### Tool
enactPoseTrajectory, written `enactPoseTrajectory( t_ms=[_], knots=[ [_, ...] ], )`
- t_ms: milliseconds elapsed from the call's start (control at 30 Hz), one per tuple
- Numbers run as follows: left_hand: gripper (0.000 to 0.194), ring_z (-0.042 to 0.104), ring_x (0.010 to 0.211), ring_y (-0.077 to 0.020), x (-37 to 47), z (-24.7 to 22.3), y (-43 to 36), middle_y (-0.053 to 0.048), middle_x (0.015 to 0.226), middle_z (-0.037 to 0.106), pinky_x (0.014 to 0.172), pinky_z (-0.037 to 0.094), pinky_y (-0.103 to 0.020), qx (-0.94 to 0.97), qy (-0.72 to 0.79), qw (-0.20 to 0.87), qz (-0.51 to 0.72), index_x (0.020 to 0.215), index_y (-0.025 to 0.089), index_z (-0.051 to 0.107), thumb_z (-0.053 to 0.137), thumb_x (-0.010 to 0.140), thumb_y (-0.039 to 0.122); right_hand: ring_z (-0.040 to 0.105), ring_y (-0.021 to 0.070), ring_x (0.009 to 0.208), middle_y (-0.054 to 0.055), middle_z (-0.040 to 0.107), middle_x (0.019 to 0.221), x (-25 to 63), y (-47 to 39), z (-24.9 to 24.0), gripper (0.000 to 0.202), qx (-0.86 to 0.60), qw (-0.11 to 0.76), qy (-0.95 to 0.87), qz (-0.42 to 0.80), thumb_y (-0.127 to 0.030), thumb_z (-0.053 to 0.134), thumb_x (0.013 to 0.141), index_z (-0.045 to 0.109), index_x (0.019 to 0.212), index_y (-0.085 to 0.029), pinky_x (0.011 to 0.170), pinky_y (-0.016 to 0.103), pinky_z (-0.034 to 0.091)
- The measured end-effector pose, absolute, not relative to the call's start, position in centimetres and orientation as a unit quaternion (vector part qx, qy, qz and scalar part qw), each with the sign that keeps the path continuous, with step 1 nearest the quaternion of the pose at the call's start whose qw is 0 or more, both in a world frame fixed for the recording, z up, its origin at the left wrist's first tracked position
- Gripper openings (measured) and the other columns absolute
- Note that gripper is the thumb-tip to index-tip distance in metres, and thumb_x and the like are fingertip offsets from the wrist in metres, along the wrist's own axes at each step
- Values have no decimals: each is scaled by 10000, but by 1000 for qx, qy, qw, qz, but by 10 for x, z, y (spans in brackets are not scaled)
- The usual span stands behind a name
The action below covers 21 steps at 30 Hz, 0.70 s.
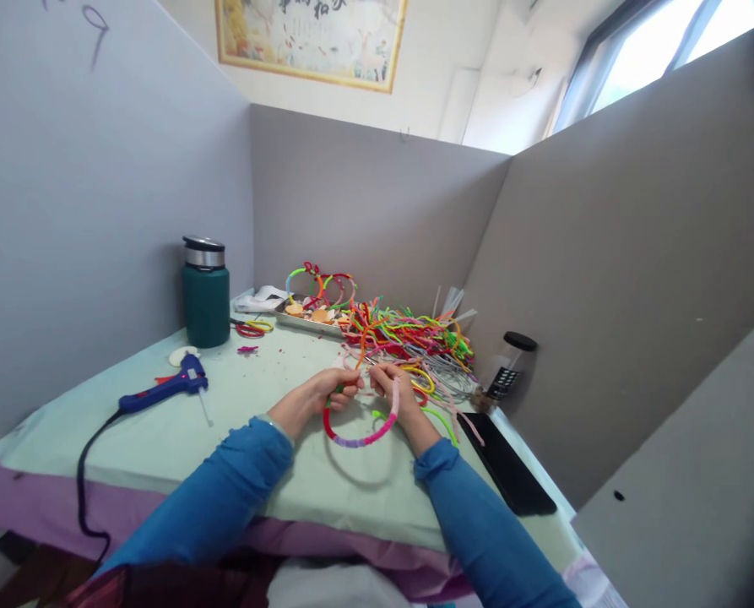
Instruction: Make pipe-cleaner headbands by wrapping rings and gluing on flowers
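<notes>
A ring wrapped in coloured fuzzy stems (351, 442), with red, purple, magenta and pale pink sections, hangs between my hands above the table. My left hand (333, 390) is closed on the ring's left side, where green and orange show. An orange stem (362, 338) sticks up from between the fingers. My right hand (390, 384) is pinched at the ring's upper right, beside its pale pink end; what its fingertips hold is too small to make out. Just beyond the hands lies a heap of multicoloured stems (408, 333).
A blue glue gun (161, 390) with a black cord lies at left, near a green bottle (206, 304) and scissors (250, 328). Behind stands a metal tray (310, 323) with finished-looking rings. At right are a black phone-like slab (509, 464) and a clear black-lidded container (508, 367).
</notes>
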<state>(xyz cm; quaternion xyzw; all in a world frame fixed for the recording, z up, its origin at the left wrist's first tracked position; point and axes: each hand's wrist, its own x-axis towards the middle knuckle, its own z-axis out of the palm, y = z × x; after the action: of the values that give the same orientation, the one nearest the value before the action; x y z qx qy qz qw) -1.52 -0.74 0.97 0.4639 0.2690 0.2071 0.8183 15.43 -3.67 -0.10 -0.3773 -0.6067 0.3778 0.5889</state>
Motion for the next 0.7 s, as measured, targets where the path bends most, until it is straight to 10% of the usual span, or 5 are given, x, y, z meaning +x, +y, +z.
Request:
enactPoseTrajectory(
  t_ms=[300, 700],
  knots=[
    [174, 148, 310, -36, -16, 11, -8, 88, 436, 246, 307, 122, -167, 490, 252, 812, 194, 675, 153, 468, 470, 821, 249, 388, 91, 382, -1, 505, 457, 154, -30, -3, 530, -381, 587, -522, 487, -658, 507, 742, 544, 545, -168, 386, 234, 259],
    [343, 156, 328, -31, -10, 13, -21, 92, 451, 278, 338, 106, -188, 591, 238, 751, 175, 695, 163, 488, 534, 792, 488, 390, 74, 439, -50, 477, 532, 156, -15, -20, 342, -388, 600, -520, 469, -493, 669, 680, 549, 665, -173, 418, 201, 287]
  ],
)
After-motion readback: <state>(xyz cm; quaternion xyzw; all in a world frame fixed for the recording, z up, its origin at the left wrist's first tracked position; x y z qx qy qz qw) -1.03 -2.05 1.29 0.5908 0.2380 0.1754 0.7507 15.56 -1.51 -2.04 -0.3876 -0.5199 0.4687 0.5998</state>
